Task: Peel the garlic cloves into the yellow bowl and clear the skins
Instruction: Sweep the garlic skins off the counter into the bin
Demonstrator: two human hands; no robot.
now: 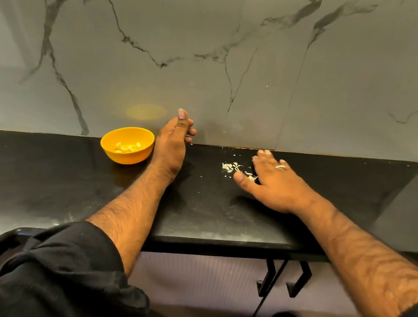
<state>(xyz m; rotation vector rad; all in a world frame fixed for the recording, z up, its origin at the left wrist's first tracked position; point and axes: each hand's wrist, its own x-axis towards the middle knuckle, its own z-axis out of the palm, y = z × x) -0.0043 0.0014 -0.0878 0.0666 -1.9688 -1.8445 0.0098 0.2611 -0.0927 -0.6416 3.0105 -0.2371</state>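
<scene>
The peeled garlic cloves (127,147) already lay in the yellow bowl (111,148), which stood on the black bench (50,175) just to the outer side of the left hand (170,149). So the peeling looked done, and clearing the skins seemed to be the step in hand.

The garlic skins (233,168) lay in a small loose scatter on the bench, in the gap between the right hand's thumb and its fingers (263,157), touching or nearly touching the thumb tip. The scatter ran roughly side to side, parallel to the marble wall (243,68) behind, with a few stray flecks nearer the bench edge. The right hand (272,181) rested palm-down and flat, fingers straight and spread, holding nothing; a ring (280,166) showed on one finger.

The left hand stood on its edge beside the bowl, fingers loosely curled toward the wall and gripping nothing, well apart from the skins.

The right hand was plainly the nearer one. Judged from this, a sweep of its fingers leftward would gather the skins toward the waiting left hand, though fine flecks might be left behind.
</scene>
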